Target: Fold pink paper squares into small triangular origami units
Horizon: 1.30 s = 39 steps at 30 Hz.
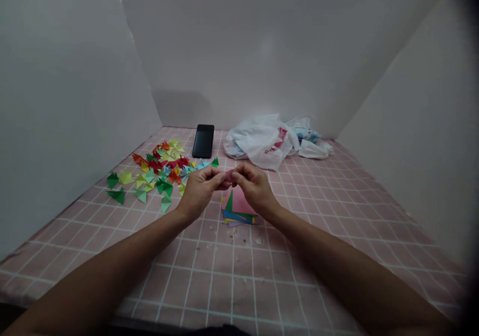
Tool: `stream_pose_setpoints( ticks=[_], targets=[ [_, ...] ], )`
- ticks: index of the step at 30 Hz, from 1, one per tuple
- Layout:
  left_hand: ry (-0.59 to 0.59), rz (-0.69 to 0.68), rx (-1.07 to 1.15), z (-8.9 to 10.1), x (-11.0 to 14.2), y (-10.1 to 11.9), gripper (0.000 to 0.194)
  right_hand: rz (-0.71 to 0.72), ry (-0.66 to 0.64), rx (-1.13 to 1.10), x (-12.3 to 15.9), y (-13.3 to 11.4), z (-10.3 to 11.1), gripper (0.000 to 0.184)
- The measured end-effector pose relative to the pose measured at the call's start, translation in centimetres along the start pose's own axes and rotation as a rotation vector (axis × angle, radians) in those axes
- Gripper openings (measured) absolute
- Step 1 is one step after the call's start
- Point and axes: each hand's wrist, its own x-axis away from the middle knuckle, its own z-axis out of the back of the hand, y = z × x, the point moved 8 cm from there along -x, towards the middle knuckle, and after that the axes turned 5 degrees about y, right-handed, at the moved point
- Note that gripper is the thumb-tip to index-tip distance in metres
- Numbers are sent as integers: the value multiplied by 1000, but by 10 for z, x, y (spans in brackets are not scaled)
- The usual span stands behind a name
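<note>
So the left hand point(202, 189) and right hand point(258, 185) are both pinching some pink paper point(227, 177) while folded pieces point(163, 185) are sitting toward the table's point(209, 276) left edge.

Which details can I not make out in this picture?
Head view:
Pink paper: full shape, hidden by left hand and right hand.
Paper stack: partly behind right hand.
Red print on white bag: too small and creased to read.
Left forearm: cut off by bottom edge.
</note>
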Motion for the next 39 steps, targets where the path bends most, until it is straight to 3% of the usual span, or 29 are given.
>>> stream_pose_setpoints(
  ticks=[4,10,16,20,24,31,39],
  targets=[
    [23,11,-8,2,-1,-1,21,-22,-75,-4,-2,5,-4,25],
    [-30,-45,-120,-1,-2,1,27,-5,-83,94,3,6,-4,26],
    [-9,-48,-193,2,-2,3,25,-76,-106,-46,3,9,-9,37],
    [-83,-103,-272,-5,-1,6,22,-52,-88,-44,2,6,-8,34],
    [-127,-65,-287,-9,0,2,23,-55,-61,38,2,7,-3,39],
    [24,-87,-244,6,-4,2,25,-142,-163,-117,3,13,-13,39],
    [-23,-81,-183,2,-5,4,21,-11,-67,97,5,2,-3,29]
  ],
)
